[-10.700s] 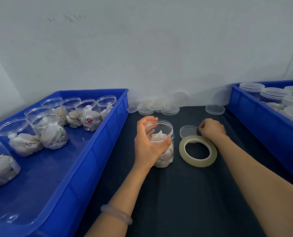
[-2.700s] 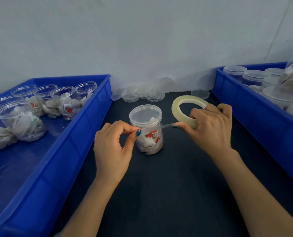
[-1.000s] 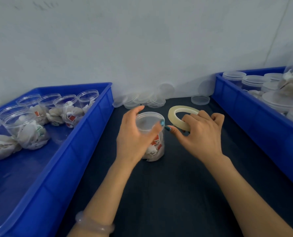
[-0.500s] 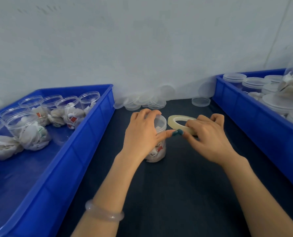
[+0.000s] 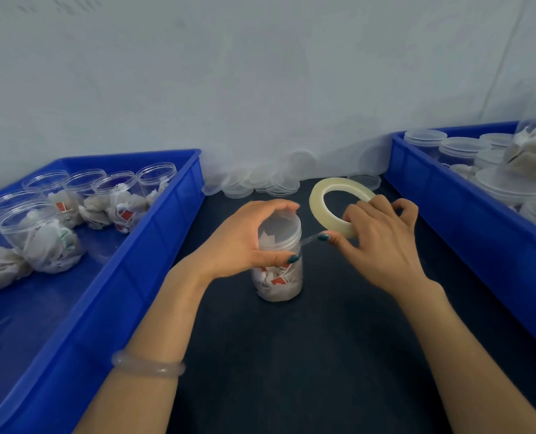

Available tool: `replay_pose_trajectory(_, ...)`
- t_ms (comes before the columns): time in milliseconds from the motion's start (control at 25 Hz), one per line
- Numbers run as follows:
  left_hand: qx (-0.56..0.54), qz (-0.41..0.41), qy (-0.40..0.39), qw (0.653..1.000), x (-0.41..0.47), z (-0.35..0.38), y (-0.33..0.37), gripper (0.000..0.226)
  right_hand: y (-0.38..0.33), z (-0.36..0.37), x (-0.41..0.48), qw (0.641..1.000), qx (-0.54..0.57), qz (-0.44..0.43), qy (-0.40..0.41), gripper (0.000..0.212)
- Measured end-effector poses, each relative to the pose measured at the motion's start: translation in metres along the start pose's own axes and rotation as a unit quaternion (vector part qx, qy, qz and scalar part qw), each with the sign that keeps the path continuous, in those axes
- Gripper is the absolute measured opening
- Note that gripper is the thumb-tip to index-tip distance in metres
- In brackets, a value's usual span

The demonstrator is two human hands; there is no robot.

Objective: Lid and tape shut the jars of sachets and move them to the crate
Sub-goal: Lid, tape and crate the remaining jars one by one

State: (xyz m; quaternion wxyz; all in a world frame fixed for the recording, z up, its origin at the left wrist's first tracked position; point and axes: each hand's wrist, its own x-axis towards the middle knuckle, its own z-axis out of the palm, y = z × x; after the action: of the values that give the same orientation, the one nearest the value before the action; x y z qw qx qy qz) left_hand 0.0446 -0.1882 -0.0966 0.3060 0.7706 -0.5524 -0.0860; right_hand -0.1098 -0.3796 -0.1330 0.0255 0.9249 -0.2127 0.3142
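A clear lidded jar of sachets (image 5: 279,277) stands upright on the dark table. My left hand (image 5: 245,242) grips its upper part, fingers curled over the lid (image 5: 280,222) and thumb on the near side. My right hand (image 5: 376,242) holds a pale tape roll (image 5: 326,195) tilted up just right of the jar. A short strip of tape (image 5: 310,239) runs from the roll to the jar's rim.
A blue crate (image 5: 126,277) on the left holds several open jars of sachets (image 5: 41,239). Another blue crate (image 5: 467,220) on the right holds lidded jars (image 5: 460,148). Loose clear lids (image 5: 260,183) lie along the wall at the back.
The tape roll has lifted from flat to tilted upright and moved right, drawing a strip out from the jar. My left hand has turned on the jar.
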Motion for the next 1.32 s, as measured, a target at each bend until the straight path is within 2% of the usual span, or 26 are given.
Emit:
replay_pose_trajectory(160,-0.078,0.019,-0.054,0.995,0.004,-0.003,0.0,0.095,-0.013,0.001,0.001,1.0,0.027,0.005,0.005,0.057)
replay_pose_trajectory(280,-0.052,0.034,-0.032,0.998,0.004,-0.001,0.011,0.098,-0.012,0.0,-0.001,1.0,0.028,0.0,0.003,0.054)
replay_pose_trajectory(360,0.026,0.033,0.018,0.999,0.002,0.005,0.018,0.094,-0.01,0.0,-0.002,1.0,0.027,0.003,0.004,0.052)
replay_pose_trajectory(400,0.099,0.013,0.042,0.994,0.0,0.009,0.022,0.094,-0.009,0.0,-0.004,1.0,0.029,0.003,0.005,0.049)
replay_pose_trajectory(480,0.259,-0.076,0.065,0.961,-0.003,0.012,0.029,0.101,-0.012,-0.001,-0.004,0.999,0.033,0.001,0.021,0.045)
replay_pose_trajectory(560,0.321,-0.148,0.08,0.932,-0.003,0.014,0.036,0.107,-0.013,-0.004,-0.004,0.999,0.031,0.004,0.027,0.05)
replay_pose_trajectory(600,0.327,-0.146,0.088,0.93,-0.002,0.014,0.037,0.105,-0.012,-0.005,-0.004,0.999,0.031,0.004,0.023,0.053)
replay_pose_trajectory(680,0.314,-0.107,0.088,0.939,-0.001,0.01,0.035,0.095,-0.011,-0.007,-0.005,0.999,0.039,-0.003,0.0,0.055)
replay_pose_trajectory(800,0.227,-0.082,0.053,0.969,-0.002,-0.002,0.025,0.088,-0.012,-0.006,-0.006,0.999,0.031,-0.013,-0.03,0.057)
replay_pose_trajectory(920,0.149,-0.077,0.012,0.986,-0.003,-0.014,0.016,0.094,-0.016,-0.006,-0.007,0.998,0.028,-0.047,0.005,0.058)
replay_pose_trajectory(1040,0.132,-0.056,-0.016,0.989,-0.003,-0.024,0.009,0.096,-0.012,-0.004,-0.007,0.996,0.046,-0.074,0.032,0.052)
replay_pose_trajectory(1160,0.12,-0.039,-0.05,0.991,-0.002,-0.033,0.004,0.094,-0.01,-0.004,-0.006,0.997,0.043,-0.05,0.037,0.059)
replay_pose_trajectory(1320,0.041,-0.028,-0.118,0.992,-0.001,-0.039,0.001,0.092,-0.016,-0.006,-0.005,0.994,0.04,0.002,0.102,0.067)
